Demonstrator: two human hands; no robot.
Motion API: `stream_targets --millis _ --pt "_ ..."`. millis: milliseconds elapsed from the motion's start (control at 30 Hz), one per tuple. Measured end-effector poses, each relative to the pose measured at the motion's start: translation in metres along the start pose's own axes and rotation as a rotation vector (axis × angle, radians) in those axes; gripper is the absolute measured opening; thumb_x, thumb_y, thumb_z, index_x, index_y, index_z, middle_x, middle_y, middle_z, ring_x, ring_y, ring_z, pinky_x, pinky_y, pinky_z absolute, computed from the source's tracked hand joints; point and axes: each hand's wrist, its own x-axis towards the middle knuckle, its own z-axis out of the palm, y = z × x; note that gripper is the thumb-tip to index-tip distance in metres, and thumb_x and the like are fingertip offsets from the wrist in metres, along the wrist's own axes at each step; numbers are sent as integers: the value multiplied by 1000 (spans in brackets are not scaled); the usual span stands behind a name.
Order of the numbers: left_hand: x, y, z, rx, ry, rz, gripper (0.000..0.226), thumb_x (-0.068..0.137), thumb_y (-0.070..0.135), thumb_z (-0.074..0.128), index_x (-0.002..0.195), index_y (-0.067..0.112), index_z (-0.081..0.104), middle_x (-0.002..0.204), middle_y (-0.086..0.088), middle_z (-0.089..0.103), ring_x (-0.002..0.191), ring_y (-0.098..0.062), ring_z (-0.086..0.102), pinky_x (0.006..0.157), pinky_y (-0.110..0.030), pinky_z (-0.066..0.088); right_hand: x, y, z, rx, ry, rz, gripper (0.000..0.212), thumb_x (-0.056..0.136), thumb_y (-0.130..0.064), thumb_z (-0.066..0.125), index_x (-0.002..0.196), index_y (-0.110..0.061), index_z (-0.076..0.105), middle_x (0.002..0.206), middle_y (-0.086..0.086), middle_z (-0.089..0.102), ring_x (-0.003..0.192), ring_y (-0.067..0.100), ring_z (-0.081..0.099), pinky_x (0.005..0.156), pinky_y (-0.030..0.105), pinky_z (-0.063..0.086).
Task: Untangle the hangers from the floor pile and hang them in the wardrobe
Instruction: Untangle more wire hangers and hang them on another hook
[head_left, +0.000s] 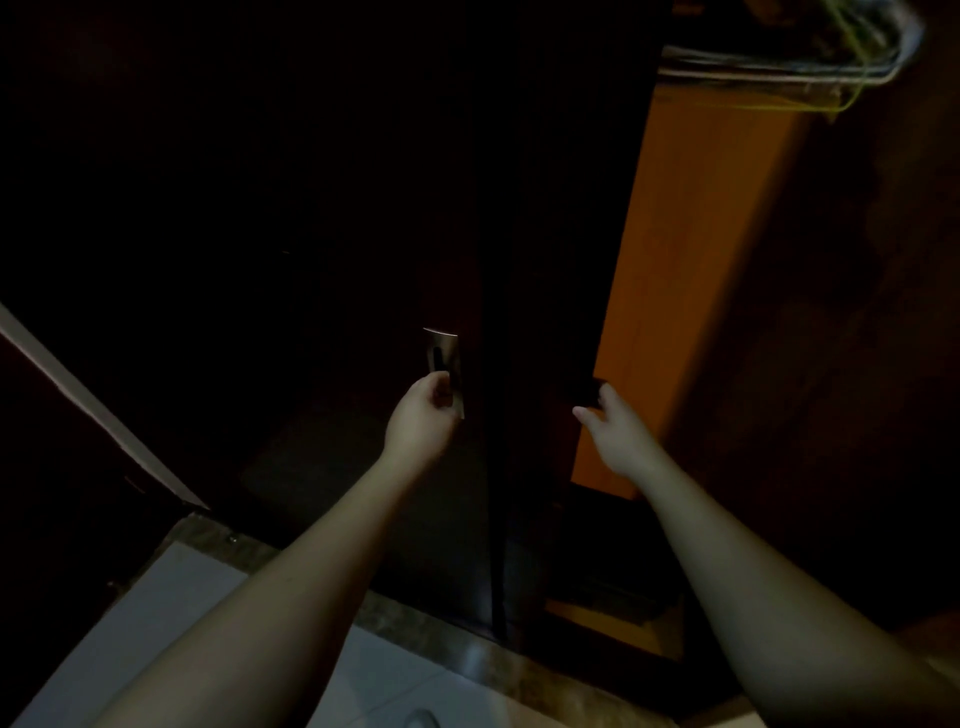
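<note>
I face a dark wardrobe in dim light. My left hand (423, 415) grips the lower end of the metal handle (442, 347) on the left door (260, 260). My right hand (618, 434) reaches to a dark handle (589, 391) at the edge of the right door (545, 234); its fingers hook onto it and the thumb sticks out to the left. The right door stands ajar and shows the orange inner wall (691, 249). Several wire hangers (779, 70) hang inside at the top right, one of them yellow-green.
Pale floor tiles (171, 608) and a stone sill (467, 649) lie below the doors. A light strip (93, 405) runs diagonally at the left. Something dark lies on the wardrobe's bottom (613, 597). My foot (422, 719) shows at the lower edge.
</note>
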Motion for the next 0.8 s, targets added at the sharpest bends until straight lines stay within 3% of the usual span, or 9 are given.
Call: stream_targets --millis 167,433,600,700,800 --pt "-11 14 17 -15 -26 6 52 91 10 62 140 23 49 131 4 58 114 -8 57 83 -22 51 -17 11 -14 32 62 20 44 103 -24 46 143 -9 40 145 8 46 136 24 40 98 22 28" --pt "-31 38 50 -5 -79 68 46 92 15 62 136 25 51 122 10 60 103 2 57 75 -15 48 -38 33 -43 62 135 61 48 104 -23 42 148 -6 33 149 9 40 138 24 36 94 18 23" --pt "-42 52 69 13 -138 89 48 93 13 61 137 27 49 123 12 60 97 10 56 66 -9 47 -48 50 -59 41 179 73 33 102 -30 46 131 -13 50 129 8 46 119 25 50 101 36 39" --pt "-49 63 80 14 -169 99 51 93 10 60 139 27 47 113 20 56 90 18 52 64 -5 46 -50 63 -70 59 186 88 30 102 -30 47 127 -15 52 118 3 49 104 16 52 89 29 42" --pt "-56 74 90 13 -199 110 49 93 11 60 138 26 47 111 20 55 91 16 53 65 -5 47 -55 71 -81 66 182 105 13 102 -27 46 114 -21 50 91 -8 54 81 4 55 64 12 37"
